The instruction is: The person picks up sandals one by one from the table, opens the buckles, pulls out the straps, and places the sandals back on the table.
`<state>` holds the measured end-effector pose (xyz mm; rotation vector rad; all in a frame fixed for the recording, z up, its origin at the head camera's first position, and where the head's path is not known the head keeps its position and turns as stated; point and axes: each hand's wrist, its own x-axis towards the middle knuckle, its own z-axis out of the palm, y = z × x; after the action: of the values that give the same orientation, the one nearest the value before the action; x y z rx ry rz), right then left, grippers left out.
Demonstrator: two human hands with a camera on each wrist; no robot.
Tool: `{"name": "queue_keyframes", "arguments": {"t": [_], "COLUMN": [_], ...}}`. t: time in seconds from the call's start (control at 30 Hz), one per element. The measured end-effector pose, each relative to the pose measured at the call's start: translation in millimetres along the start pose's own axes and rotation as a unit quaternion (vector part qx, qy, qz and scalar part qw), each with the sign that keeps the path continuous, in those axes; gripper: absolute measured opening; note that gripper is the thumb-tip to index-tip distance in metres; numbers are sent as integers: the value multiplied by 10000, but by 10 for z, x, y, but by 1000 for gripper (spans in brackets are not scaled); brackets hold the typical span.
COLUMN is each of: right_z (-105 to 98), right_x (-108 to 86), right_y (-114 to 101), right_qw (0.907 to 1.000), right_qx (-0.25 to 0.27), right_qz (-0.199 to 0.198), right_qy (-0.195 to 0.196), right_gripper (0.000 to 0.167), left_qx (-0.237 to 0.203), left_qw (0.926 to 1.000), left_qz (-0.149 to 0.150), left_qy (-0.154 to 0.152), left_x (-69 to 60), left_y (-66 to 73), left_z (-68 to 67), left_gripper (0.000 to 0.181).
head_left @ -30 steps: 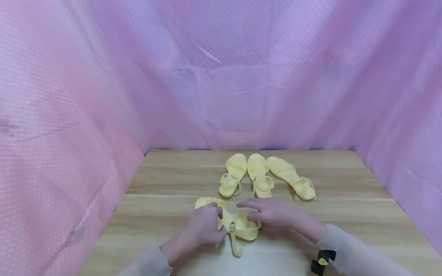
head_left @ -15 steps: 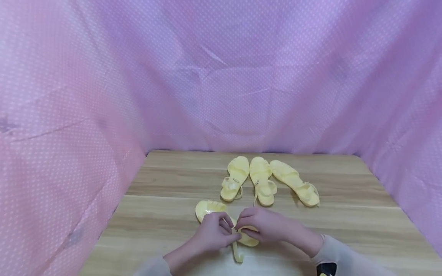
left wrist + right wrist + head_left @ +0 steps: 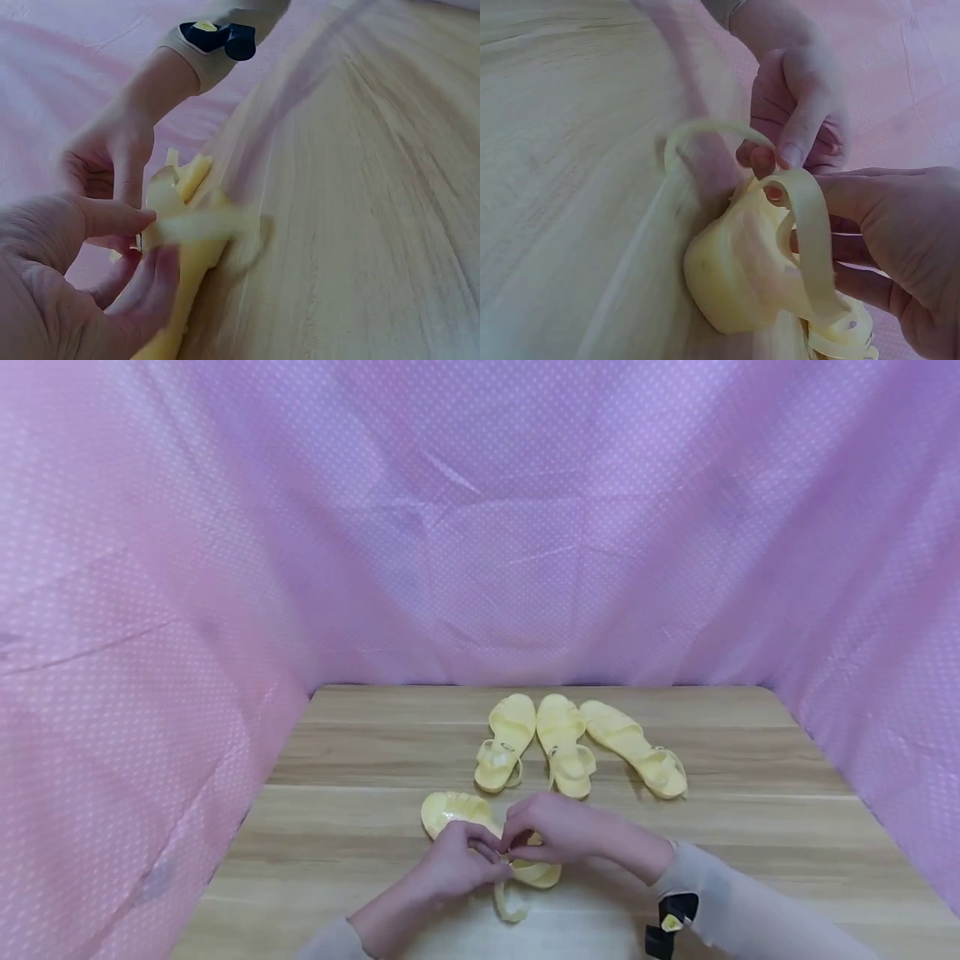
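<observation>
A yellow sandal (image 3: 448, 811) lies on the table under both hands, toe to the left and heel to the right. My left hand (image 3: 459, 862) pinches its ankle strap (image 3: 201, 227) near the small metal buckle, which the fingers mostly cover. From the other side, my right hand (image 3: 553, 832) also pinches the strap close to the buckle, fingertips nearly touching the left ones. The strap's loose end (image 3: 510, 912) curves out toward the front of the table. In the right wrist view, the other part of the strap arches above the heel (image 3: 718, 281).
Three more yellow sandals stand farther back on the wooden table (image 3: 337, 835): a left one (image 3: 514, 714), a middle one (image 3: 558, 717) and a slanted right one (image 3: 613, 728). Pink dotted sheeting (image 3: 510, 568) surrounds the table.
My right hand has come leftward from above the heel to the strap. My left hand has shifted from the sandal's front part to the buckle and now pinches there. The strap's loose end has swung slightly.
</observation>
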<state>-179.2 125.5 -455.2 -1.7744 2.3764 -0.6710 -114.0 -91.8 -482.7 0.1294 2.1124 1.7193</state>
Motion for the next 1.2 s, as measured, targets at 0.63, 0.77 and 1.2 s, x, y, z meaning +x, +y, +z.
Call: {"name": "queue_keyframes", "arguments": {"t": [0.63, 0.77, 1.2], "right_z": [-45, -44, 153], "right_x": [371, 337, 276], "right_y": [357, 389, 204], "right_qw": [9721, 9579, 9956], "right_qx": [1391, 1875, 248], "right_qz": [544, 702, -603], "right_qy": [-1810, -2059, -676], "right_gripper": [6, 4, 23], "left_qx": [448, 132, -450], "left_qw": [9961, 9977, 9978], "left_qz": [460, 415, 263], "left_qy": [613, 518, 413], "left_x": [39, 30, -9], "left_y": [-183, -181, -151], "left_z": [-44, 28, 49], "left_gripper": [22, 22, 24]}}
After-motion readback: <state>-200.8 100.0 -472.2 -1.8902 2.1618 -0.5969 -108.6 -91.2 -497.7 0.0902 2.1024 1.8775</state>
